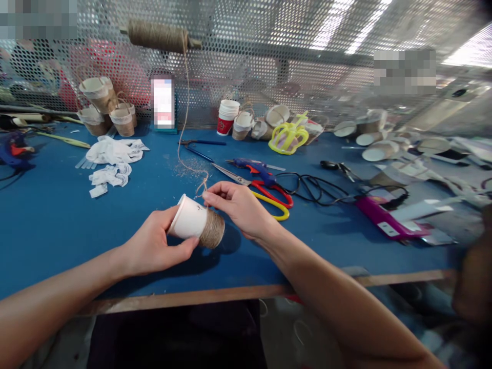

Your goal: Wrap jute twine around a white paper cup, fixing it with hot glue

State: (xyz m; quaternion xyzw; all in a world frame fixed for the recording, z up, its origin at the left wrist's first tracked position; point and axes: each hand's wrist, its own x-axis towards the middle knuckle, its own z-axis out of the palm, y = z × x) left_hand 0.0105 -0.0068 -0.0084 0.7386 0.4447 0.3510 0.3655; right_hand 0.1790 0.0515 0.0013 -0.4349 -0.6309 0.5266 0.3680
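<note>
Left hand: our fingers were closed around the cup, held on its side over the bench, just left of the scissors.
Right hand: our fingers pinched the twine at the cup, beside the scissors.
Done: twine covered the cup's base end.
Remaining: the rim half was bare white.
Spool: well behind the scissors, feeding the twine.
Writing: one small dark mark on the cup, unreadable.
</note>
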